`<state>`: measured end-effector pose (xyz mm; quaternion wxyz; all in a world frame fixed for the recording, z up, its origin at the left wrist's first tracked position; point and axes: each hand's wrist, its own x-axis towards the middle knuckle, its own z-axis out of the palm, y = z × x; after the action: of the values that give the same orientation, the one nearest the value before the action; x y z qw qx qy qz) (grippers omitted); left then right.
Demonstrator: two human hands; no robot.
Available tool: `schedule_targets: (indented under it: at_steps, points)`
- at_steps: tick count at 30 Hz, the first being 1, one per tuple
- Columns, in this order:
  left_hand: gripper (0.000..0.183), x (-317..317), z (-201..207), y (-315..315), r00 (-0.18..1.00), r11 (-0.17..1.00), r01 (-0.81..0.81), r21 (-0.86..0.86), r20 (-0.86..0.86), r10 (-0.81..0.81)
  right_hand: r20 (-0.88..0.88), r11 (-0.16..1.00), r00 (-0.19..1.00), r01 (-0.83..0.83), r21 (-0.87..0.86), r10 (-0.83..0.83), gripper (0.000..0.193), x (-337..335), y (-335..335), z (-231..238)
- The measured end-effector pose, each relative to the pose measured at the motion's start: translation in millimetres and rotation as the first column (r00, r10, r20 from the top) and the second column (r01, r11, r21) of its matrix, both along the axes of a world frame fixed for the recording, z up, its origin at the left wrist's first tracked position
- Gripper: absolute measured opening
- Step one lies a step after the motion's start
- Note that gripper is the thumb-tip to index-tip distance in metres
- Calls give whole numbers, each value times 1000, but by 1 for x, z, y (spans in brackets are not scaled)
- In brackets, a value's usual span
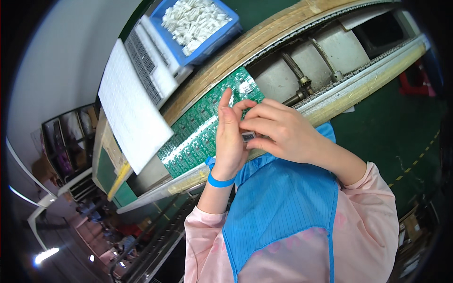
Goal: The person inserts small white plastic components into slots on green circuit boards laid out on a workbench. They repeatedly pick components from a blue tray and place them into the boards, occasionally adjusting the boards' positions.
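Note:
My left hand (229, 134), with a blue band (221, 181) round its wrist, is held over a green circuit board panel (193, 125). One of its fingers points up and another bends toward my right hand. What lies in its palm is hidden. My right hand (281, 127) meets it from the right, fingers bent. Between my right thumb and fingers sits a small pale block-shaped part (248, 136) with dark openings, close against my left palm. The panel lies flat along the rail track, with rows of small parts on it.
A blue bin (207, 53) full of small white plastic parts stands beyond the board. White foam sheets (130, 106) lie at the left. The conveyor track with its chain and a threaded shaft (293, 66) runs to the upper right, bordered by a long yellowish rail (373, 80).

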<state>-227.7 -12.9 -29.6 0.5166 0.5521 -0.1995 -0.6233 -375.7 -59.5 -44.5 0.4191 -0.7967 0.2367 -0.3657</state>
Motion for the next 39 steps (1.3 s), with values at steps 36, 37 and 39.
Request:
schedule_targets:
  at_steps: [36, 37, 39]
  points:
    - [26, 49, -31, 54, 291, 784, 528, -327, 937, 195, -364, 919, 920, -11, -395, -146, 24, -11, -6, -11]
    - [28, 50, -30, 55, 287, 782, 536, -318, 940, 185, -371, 920, 919, -24, -392, -135, 24, -11, -7, -11]
    - [31, 52, -31, 56, 282, 788, 538, -299, 945, 167, -377, 925, 919, -36, -378, -118, 25, -10, -9, -11]
